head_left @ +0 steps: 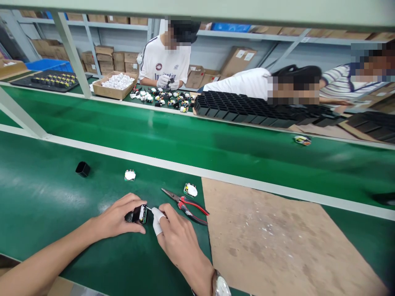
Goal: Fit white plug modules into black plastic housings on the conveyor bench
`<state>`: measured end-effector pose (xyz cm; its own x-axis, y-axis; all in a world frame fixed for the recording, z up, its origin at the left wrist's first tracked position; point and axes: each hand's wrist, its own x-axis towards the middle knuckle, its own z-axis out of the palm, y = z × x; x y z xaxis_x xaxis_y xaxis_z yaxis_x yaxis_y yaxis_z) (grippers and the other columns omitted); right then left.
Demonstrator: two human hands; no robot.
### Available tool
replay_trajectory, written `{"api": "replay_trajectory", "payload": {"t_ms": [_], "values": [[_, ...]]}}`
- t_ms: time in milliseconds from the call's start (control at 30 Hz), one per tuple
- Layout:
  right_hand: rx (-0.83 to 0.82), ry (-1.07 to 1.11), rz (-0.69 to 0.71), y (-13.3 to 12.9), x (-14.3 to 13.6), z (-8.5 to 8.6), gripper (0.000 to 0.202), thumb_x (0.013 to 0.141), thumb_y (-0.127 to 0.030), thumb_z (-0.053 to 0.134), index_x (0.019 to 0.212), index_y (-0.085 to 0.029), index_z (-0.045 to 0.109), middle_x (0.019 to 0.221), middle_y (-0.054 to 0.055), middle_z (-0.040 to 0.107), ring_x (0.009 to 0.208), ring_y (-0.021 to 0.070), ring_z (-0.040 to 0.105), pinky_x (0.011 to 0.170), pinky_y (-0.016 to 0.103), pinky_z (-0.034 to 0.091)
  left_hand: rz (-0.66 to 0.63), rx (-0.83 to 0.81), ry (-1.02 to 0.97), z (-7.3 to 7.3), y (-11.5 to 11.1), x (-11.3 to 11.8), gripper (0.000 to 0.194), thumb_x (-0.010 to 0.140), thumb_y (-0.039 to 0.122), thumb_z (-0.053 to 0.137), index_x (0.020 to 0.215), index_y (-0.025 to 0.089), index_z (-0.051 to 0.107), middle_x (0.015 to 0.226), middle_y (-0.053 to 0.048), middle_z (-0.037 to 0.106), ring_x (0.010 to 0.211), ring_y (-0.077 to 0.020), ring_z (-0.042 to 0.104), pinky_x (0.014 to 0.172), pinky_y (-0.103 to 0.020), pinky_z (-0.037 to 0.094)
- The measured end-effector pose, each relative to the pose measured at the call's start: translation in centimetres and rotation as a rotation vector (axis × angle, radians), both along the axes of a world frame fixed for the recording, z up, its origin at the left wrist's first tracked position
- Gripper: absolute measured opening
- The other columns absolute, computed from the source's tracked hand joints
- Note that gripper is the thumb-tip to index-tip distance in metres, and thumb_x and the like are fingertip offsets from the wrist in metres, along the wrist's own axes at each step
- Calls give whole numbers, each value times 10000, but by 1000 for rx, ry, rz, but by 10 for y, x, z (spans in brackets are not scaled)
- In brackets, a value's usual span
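Observation:
My left hand [114,217] is closed around a black plastic housing [135,215], thumb and fingers on its sides. In the housing's mouth, facing right, sits a circuit board [143,214] with white compound on it. My right hand [182,234], with white finger cots on it, pinches a thin, light-coloured tool [149,208] whose tip reaches the housing's edge; most of the tool is hidden by the fingers. Red-handled long-nose pliers [187,206] lie beyond my right hand, jaws parted. Behind my hands rest a white-topped circuit board [130,176], a second board [190,190] and another black housing [82,169].
Brown cardboard [277,238] covers the bench at right. Past a pale rail runs a green conveyor [148,127] with one board [303,140] on it. Across it, people work beside black trays [240,109], a box of white parts [114,88] and piled boards [169,98].

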<state>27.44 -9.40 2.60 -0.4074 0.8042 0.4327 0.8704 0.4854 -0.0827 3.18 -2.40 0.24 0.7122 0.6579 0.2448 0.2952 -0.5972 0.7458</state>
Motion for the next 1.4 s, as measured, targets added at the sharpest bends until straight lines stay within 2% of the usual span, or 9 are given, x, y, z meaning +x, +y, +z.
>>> {"api": "replay_trajectory", "payload": {"t_ms": [133,433,733,900,1100,1233,1400], "values": [[-9,-25,-19,-1,-1,-1,219,723,-2,572,779,-214,568,989,71,635,647,159,508,537,314,303,1,1,0,-1,0,0,708,897,463,839,1503,280,523,1234,-99,642,1060,-244,662,916,-376,597],[5,-42,-31,-2,-2,0,234,761,4,493,782,-220,557,978,71,631,636,165,517,518,320,325,-1,-7,17,0,0,0,701,904,459,833,1505,283,520,1236,-102,641,1050,-241,661,914,-377,598],[-1,-19,-20,-3,-4,-1,216,793,-5,512,810,-214,567,993,76,624,623,160,516,522,314,335,-24,36,-19,-4,0,1,738,908,454,830,1541,289,488,1241,-112,644,1072,-253,651,937,-394,586],[-1,5,12,-3,-4,1,221,812,-1,503,804,-210,572,1001,79,616,657,168,526,553,320,375,-62,8,-16,-4,1,1,757,913,448,826,1566,290,476,1265,-121,648,1126,-269,630,961,-407,567],[25,35,92,0,0,5,266,864,20,480,756,-211,554,962,79,602,716,176,535,578,323,376,-114,-38,9,4,3,0,752,955,356,794,1615,303,438,1311,-123,666,1152,-269,616,1005,-431,551],[7,97,140,-1,3,6,264,907,-6,487,747,-206,552,970,80,607,728,170,537,581,327,372,-149,-67,-54,9,5,0,700,993,255,730,1625,297,431,1317,-122,699,1162,-266,617,1031,-447,545],[17,91,151,-1,3,9,273,906,1,477,738,-200,555,965,82,617,724,169,533,586,335,367,-131,-110,-90,12,7,1,466,1003,199,682,1462,244,623,1261,-112,742,1147,-262,641,1014,-417,558]]}}
